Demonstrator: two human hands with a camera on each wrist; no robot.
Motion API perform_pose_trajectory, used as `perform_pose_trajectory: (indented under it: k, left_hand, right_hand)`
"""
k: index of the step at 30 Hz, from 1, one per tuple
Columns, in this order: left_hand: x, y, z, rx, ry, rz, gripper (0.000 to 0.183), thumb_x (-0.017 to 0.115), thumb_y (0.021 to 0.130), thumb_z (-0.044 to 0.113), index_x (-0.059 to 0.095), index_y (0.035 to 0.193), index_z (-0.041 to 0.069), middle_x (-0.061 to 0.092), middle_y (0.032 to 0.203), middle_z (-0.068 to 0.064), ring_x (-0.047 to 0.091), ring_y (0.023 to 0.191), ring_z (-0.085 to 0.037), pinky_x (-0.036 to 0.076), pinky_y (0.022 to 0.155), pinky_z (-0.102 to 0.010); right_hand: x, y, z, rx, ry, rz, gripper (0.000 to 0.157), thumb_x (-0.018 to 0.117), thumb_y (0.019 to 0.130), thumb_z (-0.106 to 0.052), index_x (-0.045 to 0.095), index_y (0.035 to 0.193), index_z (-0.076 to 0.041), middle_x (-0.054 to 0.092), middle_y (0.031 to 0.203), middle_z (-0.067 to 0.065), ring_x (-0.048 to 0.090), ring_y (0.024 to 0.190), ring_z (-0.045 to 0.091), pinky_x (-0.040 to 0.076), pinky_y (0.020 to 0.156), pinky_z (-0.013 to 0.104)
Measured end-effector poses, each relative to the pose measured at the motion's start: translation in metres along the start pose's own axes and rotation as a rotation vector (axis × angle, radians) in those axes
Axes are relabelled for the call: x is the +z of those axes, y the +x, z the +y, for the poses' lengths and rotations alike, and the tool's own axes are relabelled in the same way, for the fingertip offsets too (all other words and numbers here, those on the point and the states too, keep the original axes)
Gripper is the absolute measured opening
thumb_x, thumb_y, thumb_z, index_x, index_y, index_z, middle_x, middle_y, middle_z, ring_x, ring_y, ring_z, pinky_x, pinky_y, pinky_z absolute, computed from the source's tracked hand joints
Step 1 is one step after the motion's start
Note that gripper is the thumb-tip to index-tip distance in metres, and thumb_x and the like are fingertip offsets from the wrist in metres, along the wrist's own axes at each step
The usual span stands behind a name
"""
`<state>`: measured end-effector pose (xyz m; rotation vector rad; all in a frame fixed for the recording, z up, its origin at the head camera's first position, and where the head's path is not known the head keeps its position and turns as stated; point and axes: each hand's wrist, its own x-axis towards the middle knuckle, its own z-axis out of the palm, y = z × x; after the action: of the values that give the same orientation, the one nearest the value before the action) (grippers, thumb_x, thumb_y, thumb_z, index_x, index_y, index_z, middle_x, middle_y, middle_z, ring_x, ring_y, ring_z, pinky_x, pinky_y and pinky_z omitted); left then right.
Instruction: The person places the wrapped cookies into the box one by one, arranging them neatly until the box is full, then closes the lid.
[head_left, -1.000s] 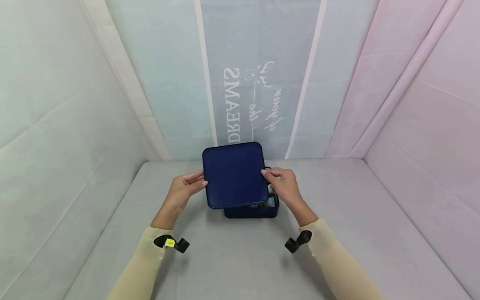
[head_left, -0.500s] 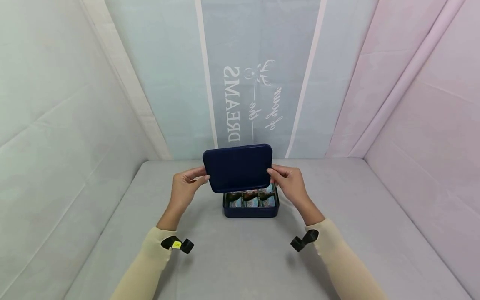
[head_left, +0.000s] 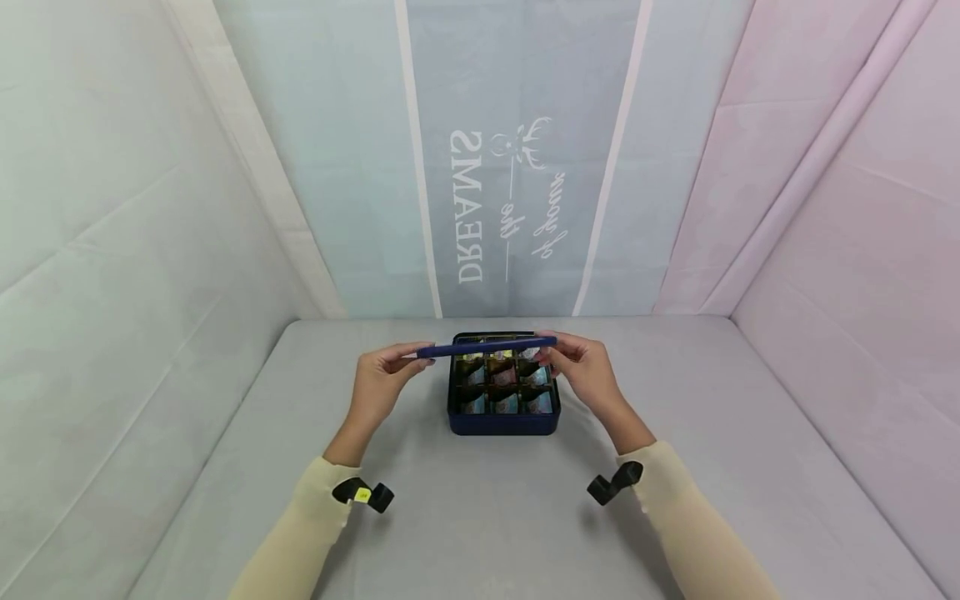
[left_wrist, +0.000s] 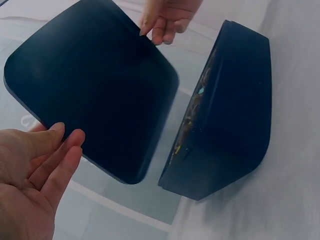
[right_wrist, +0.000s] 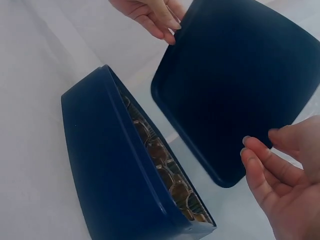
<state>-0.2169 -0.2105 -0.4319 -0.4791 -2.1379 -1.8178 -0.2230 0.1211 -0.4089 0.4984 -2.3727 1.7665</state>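
A dark blue square lid (head_left: 486, 347) hangs above a matching blue box, seen edge-on in the head view. My left hand (head_left: 377, 379) pinches its left edge between thumb and fingers. On the opposite edge, my right hand (head_left: 588, 371) grips it the same way. Both wrist views show the lid's broad face (left_wrist: 95, 90) tilted, apart from the box. The box (head_left: 504, 425) stands uncovered on the grey surface, its inside split into several compartments. Small colourful wrapped packets (head_left: 504, 403) lie in them; their kind is too small to tell.
The box rests on a grey padded surface (head_left: 480, 517). Behind it rises a pale blue fabric wall (head_left: 360, 167) with mirrored lettering, and fabric walls stand at left (head_left: 135, 250) and right (head_left: 847, 267).
The lid has tipped from facing the head camera to nearly edge-on, uncovering the box's compartments. Both hands have shifted slightly right with it. The box has stayed in place.
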Motion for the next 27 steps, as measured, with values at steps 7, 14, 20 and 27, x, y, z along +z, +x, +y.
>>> perform_pose_trajectory:
  k: [7,14,20,27]
  left_hand:
    - [0.007,-0.002,-0.009,0.019,-0.013,-0.006,0.031,0.070,0.091,-0.009,0.073,0.122,-0.002,0.063,0.135,-0.018,0.067,0.117,-0.029,0.056,0.091,-0.028]
    - [0.017,-0.007,-0.018,-0.063,-0.024,-0.002,0.032,0.067,0.093,-0.010,0.073,0.123,-0.001,0.061,0.138,-0.016,0.062,0.124,-0.029,0.052,0.093,-0.020]
    - [0.026,-0.011,-0.021,-0.183,-0.113,0.010,0.035,0.054,0.100,-0.008,0.065,0.133,-0.002,0.056,0.144,-0.017,0.056,0.130,-0.027,0.052,0.092,-0.019]
    - [0.036,-0.018,-0.023,-0.262,-0.105,-0.049,0.044,0.050,0.107,0.009,0.046,0.150,0.001,0.042,0.157,-0.013,0.041,0.144,-0.024,0.045,0.106,-0.030]
  right_hand:
    - [0.000,0.004,0.025,0.112,0.074,0.001,0.045,0.043,0.102,0.007,0.065,0.138,-0.009,0.067,0.127,0.017,0.064,0.100,0.008,0.057,0.080,0.023]
    - [0.005,0.005,0.035,0.184,0.185,0.064,0.032,0.053,0.107,-0.019,0.069,0.134,-0.009,0.065,0.131,0.015,0.066,0.097,0.012,0.057,0.079,0.023]
    - [0.009,0.005,0.035,0.221,0.115,0.117,0.032,0.063,0.103,-0.027,0.071,0.130,-0.011,0.070,0.110,0.006,0.066,0.081,0.010,0.058,0.072,0.024]
    - [0.017,0.006,0.038,0.210,-0.040,0.160,0.046,0.065,0.101,-0.019,0.057,0.145,-0.007,0.070,0.092,0.006,0.058,0.064,0.013,0.050,0.056,0.023]
